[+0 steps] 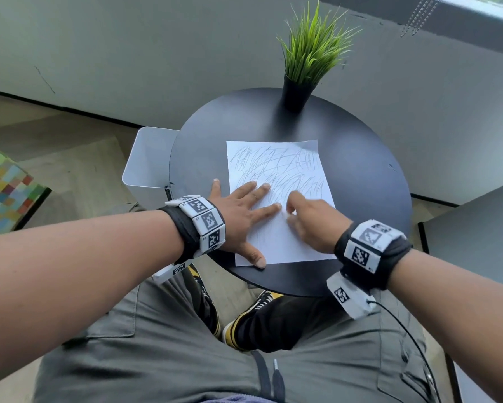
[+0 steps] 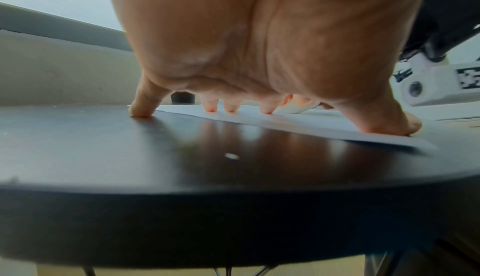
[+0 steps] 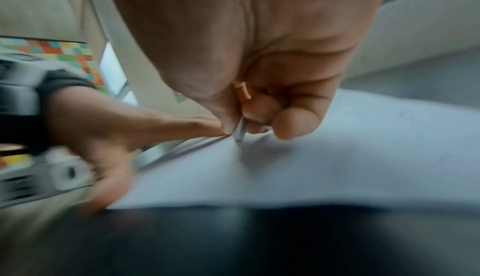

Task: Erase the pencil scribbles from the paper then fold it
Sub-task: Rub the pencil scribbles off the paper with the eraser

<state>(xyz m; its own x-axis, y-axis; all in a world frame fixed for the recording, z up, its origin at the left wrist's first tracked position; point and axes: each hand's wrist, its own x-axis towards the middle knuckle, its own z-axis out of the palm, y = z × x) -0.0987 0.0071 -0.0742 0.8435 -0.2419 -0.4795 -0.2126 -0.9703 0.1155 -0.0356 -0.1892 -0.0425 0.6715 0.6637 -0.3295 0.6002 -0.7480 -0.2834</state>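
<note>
A white sheet of paper (image 1: 273, 170) covered in grey pencil scribbles lies on a round black table (image 1: 360, 184). My left hand (image 1: 244, 210) presses flat on the sheet's left side with fingers spread; its little finger rests on the table beside the paper (image 2: 285, 122). My right hand (image 1: 311, 222) is curled over the sheet's middle, just right of the left fingertips. In the blurred right wrist view its thumb and fingers pinch a small pale eraser (image 3: 240, 131), whose tip touches the paper (image 3: 337, 146). The eraser (image 2: 293, 107) also shows white behind my left fingers.
A potted grass plant (image 1: 302, 68) stands at the table's far edge. A white bin (image 1: 148, 161) sits on the floor against the table's left side. A chequered seat (image 1: 3, 187) is at the far left. My knees are below the table's near edge.
</note>
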